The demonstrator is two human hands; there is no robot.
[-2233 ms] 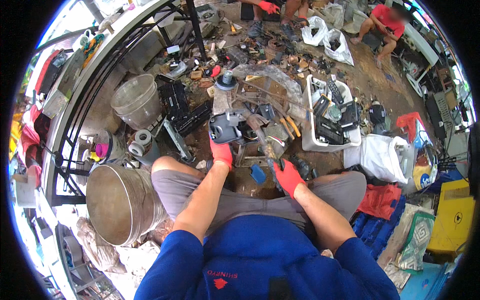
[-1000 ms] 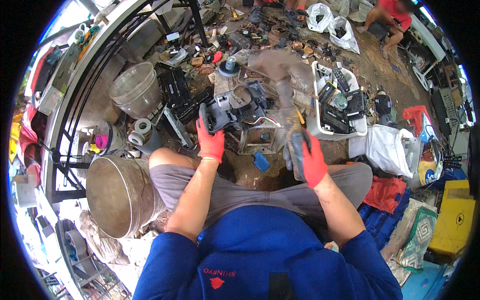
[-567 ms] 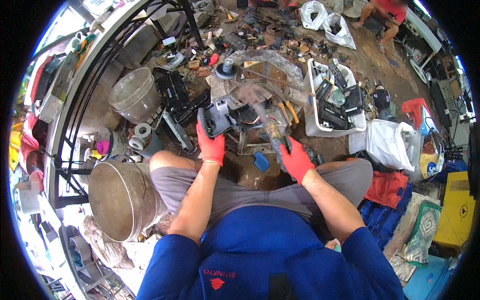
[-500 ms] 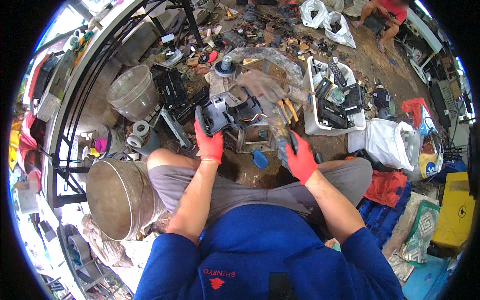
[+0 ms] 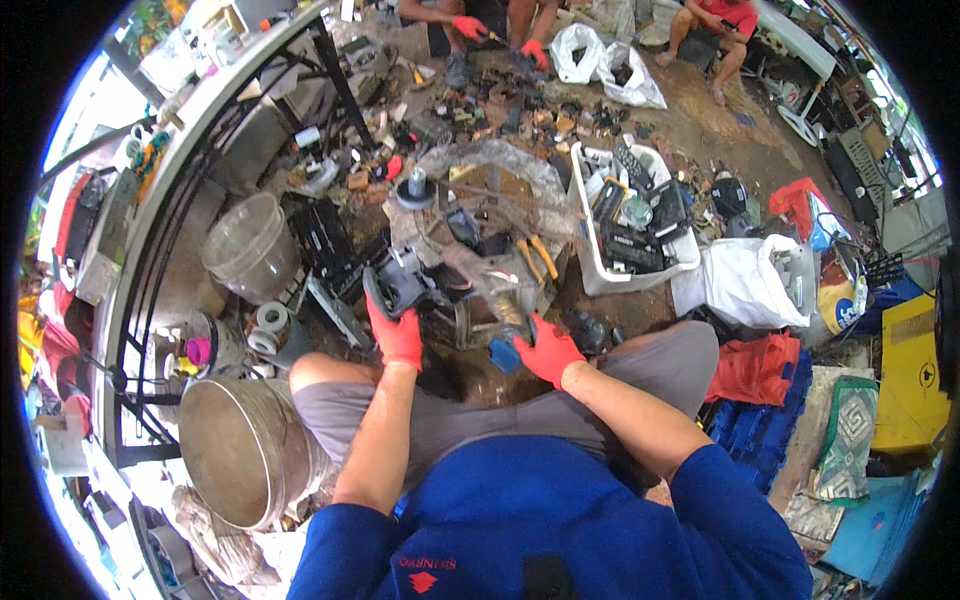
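My left hand (image 5: 397,338), in a red glove, grips the near left side of a grey and black plastic housing (image 5: 402,281). The housing rests against a worn metal block or stand between my knees, and thin wires show at its right side. In my red-gloved right hand (image 5: 548,352) is the handle of a hammer (image 5: 505,308), smeared by motion. Its head end lies at the right part of the housing; whether they touch I cannot tell. Pliers with orange handles (image 5: 540,258) lie just beyond. A blue plastic piece (image 5: 505,355) is beside my right fingers.
A white bin (image 5: 640,278) full of black electronic parts stands to the right, near a white sack (image 5: 752,285). Clear plastic tubs (image 5: 250,250) and a large bucket (image 5: 235,455) are at left. Scrap litters the ground ahead, where a person's gloved hands (image 5: 470,28) work.
The hammer has swung down from its raised position toward the housing, and my right hand has moved left. My view has shifted, bringing the person opposite further into sight.
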